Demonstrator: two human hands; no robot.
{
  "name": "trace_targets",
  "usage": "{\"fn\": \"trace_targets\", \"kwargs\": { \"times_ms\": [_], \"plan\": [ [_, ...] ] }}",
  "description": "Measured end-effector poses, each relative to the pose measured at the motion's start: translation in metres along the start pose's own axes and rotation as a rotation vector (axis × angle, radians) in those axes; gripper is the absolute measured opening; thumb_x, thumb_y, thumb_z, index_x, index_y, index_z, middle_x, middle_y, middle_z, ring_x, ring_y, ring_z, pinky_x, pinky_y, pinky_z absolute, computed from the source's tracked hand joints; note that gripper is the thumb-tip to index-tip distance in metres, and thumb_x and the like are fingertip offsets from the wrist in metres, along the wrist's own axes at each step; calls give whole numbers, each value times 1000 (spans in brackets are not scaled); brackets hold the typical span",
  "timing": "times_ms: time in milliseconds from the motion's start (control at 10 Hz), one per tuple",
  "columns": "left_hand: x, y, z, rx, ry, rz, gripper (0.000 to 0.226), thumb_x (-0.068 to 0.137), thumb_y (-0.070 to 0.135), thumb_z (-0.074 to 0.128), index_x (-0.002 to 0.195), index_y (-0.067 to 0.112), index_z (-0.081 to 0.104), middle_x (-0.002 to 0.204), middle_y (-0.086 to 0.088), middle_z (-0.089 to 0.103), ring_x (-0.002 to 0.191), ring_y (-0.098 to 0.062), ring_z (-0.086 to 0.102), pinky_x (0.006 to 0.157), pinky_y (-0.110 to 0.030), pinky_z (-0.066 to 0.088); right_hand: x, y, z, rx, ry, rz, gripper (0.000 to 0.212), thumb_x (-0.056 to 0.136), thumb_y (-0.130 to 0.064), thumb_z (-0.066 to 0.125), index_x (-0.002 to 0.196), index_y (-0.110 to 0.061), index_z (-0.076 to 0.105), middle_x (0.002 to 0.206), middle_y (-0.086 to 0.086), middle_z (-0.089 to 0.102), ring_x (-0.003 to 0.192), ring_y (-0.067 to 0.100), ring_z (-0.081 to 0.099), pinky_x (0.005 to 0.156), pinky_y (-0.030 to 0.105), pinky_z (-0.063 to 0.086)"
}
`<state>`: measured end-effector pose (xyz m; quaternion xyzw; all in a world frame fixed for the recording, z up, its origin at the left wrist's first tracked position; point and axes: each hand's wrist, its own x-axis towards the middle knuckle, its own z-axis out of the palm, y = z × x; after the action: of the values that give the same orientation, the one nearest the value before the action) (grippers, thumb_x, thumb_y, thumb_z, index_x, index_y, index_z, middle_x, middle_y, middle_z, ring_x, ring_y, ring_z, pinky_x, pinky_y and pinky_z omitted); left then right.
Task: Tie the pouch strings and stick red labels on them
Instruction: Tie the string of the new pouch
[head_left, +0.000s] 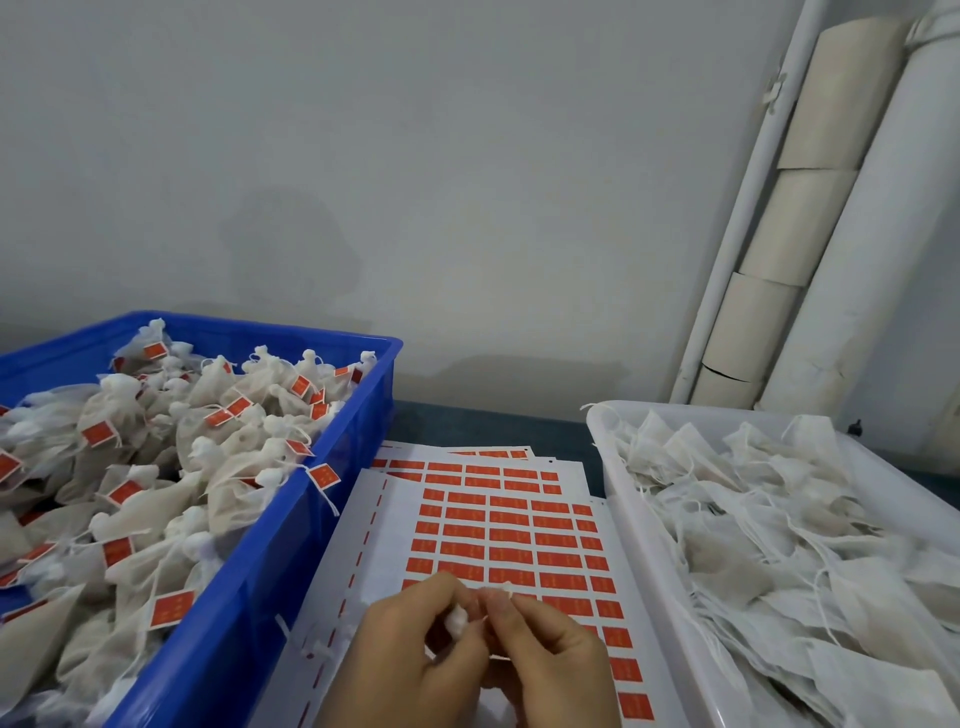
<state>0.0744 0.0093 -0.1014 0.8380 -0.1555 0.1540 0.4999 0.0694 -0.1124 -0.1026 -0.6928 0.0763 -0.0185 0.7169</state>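
My left hand (410, 644) and my right hand (550, 654) meet at the bottom centre over a sheet of red labels (514, 540). Between the fingertips sits the bunched white neck of a pouch (458, 619); the left fingers pinch it, and the right fingers pinch its thin white string (506, 590). The pouch body is hidden under my hands. A blue bin (291, 525) at the left holds several tied pouches with red labels (171, 608). The white tray (644, 525) at the right holds several untied pouches with loose strings (769, 525).
More label sheets (467, 462) lie stacked on the dark table (483, 423) between the bin and the tray. A grey wall stands behind. White and beige pipes (810, 208) lean in the far right corner.
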Motion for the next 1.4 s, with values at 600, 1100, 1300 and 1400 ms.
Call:
{"fn": "trace_targets", "kwargs": {
  "times_ms": [600, 1100, 1300, 1400],
  "plan": [
    [-3, -3, 6, -7, 78, -202, 15, 81, 21, 69, 79, 27, 55, 88, 27, 59, 82, -2, 63, 65, -3, 46, -2, 1, 2, 434, -16, 148, 27, 86, -8, 54, 67, -3, 73, 75, 17, 72, 64, 28, 71, 48, 29, 57],
    [-5, -1, 5, 8, 50, -142, 19, 85, 20, 62, 73, 30, 50, 85, 29, 57, 85, 2, 60, 64, 0, 42, -3, -1, 5, 434, 79, 129, 28, 85, -15, 56, 63, -9, 73, 62, 15, 68, 49, 24, 63, 45, 28, 53],
    [-5, -7, 3, -19, 4, -105, 19, 85, 19, 62, 73, 29, 51, 81, 26, 60, 93, 15, 52, 65, 1, 42, 2, -2, -2, 541, -26, 199, 23, 90, -21, 50, 86, -7, 67, 77, 13, 73, 61, 25, 70, 54, 31, 57],
    [-4, -9, 6, 2, 51, -89, 19, 85, 17, 62, 72, 28, 52, 79, 23, 62, 92, 14, 52, 65, 0, 43, -1, -4, -2, 596, -42, 210, 28, 92, -19, 47, 80, -4, 67, 72, 17, 71, 52, 25, 67, 50, 30, 55]
  ]
}}
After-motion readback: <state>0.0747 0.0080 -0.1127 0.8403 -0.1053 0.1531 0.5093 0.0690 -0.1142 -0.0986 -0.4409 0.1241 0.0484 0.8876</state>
